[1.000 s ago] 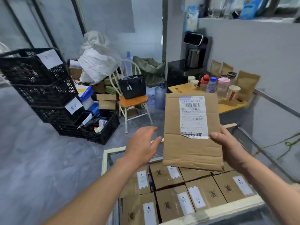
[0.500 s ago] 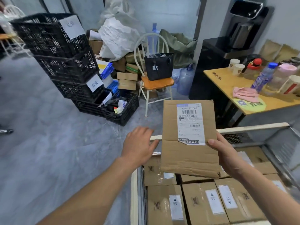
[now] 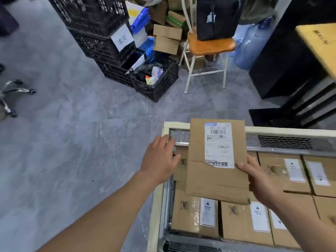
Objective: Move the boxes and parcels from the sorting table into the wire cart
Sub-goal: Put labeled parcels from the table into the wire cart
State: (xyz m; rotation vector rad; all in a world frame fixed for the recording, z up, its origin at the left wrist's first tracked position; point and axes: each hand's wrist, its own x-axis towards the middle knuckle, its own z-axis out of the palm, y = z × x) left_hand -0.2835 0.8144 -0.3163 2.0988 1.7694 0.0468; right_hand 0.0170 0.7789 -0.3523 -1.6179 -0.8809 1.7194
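Brown cardboard parcel (image 3: 216,171) with white barcoded label (image 3: 218,144) — black lattice crates (image 3: 101,42), orange chair seat (image 3: 211,45) — grey marbled floor (image 3: 72,133)

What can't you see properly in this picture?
- Head view: the small print on the parcel label is too small to read.
- The boxes under the parcel are partly hidden by it, so how many there are is unclear.
- The right hand fingers go behind the parcel, so its grip is hidden.
- The cart is cut off by the right and bottom edges.
- The left hand fingertips are blurred.
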